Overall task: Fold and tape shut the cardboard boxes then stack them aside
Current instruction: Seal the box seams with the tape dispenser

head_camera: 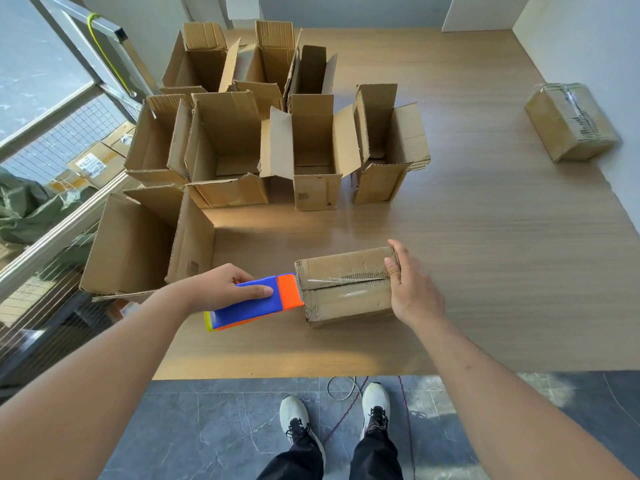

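Left hand (pixel 227 285) gripping blue-orange tape dispenser (pixel 254 303), blade at closed cardboard box (pixel 346 287) near table (pixel 485 237) front edge. Right hand (pixel 412 289) clasping box's far end; tape apparently along seam.

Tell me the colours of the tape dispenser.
Blue body, orange front end, yellow-green rear edge; the tape dispenser shows in the head view.

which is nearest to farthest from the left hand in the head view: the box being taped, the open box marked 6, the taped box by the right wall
1. Box being taped: just right of the left hand, at the tape dispenser's tip.
2. Open box marked 6: behind, mid-table.
3. Taped box by the right wall: far right.
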Motion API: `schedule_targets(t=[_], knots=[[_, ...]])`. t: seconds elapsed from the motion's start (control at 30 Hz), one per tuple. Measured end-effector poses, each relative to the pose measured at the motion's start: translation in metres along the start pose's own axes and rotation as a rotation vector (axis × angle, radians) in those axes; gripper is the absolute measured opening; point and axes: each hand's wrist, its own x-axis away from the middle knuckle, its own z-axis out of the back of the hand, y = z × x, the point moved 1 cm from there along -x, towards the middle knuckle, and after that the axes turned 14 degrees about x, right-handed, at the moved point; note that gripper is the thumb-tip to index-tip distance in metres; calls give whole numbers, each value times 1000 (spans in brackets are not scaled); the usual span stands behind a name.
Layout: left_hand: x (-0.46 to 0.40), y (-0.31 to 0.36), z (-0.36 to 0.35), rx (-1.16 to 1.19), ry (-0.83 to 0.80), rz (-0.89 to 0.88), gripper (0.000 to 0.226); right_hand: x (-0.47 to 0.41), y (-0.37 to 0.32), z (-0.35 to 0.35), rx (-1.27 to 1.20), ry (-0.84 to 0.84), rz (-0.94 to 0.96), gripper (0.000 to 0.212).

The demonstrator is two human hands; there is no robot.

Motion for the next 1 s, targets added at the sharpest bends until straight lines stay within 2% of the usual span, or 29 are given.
schedule_targets(t=[0.1, 0.2, 0.27, 0.37, 0.43, 0.5, 0.57, 0.6, 0.7, 0.77, 0.9, 1.0], knots=[[-1, 5, -14, -16, 30, -32, 89, -8, 3, 5, 190, 105, 34, 49], [-2, 12, -36, -12, 64, -79, 70, -15, 10, 14, 356, 276, 44, 48], [-6, 14, -48, 4, 79, -104, 65, -8, 3, 10, 371, 312, 153, 47], [-10, 12, -59, 35, 71, -137, 65, 11, -25, -10, 321, 126, 307, 53], [-10, 9, -62, 47, 78, -144, 66, 15, -35, -22, 368, 37, 300, 59], [-8, 3, -61, 53, 89, -183, 62, 13, -37, -24, 427, 37, 288, 65], [-4, -4, -60, 94, 70, -265, 47, 10, -37, -24, 454, 39, 292, 70], [0, -6, -59, 115, 55, -319, 49, 10, -37, -25, 460, 38, 293, 71], [10, -4, -59, 66, 7, -475, 73, 10, -38, -27, 478, 23, 288, 73], [11, -2, -57, -41, -10, -543, 70, 9, -38, -26, 481, 12, 287, 73], [12, -4, -56, -200, -23, -560, 50, 9, -38, -25, 487, 3, 284, 73], [11, -4, -52, -217, -15, -565, 48, 9, -38, -24, 484, -8, 289, 72]])
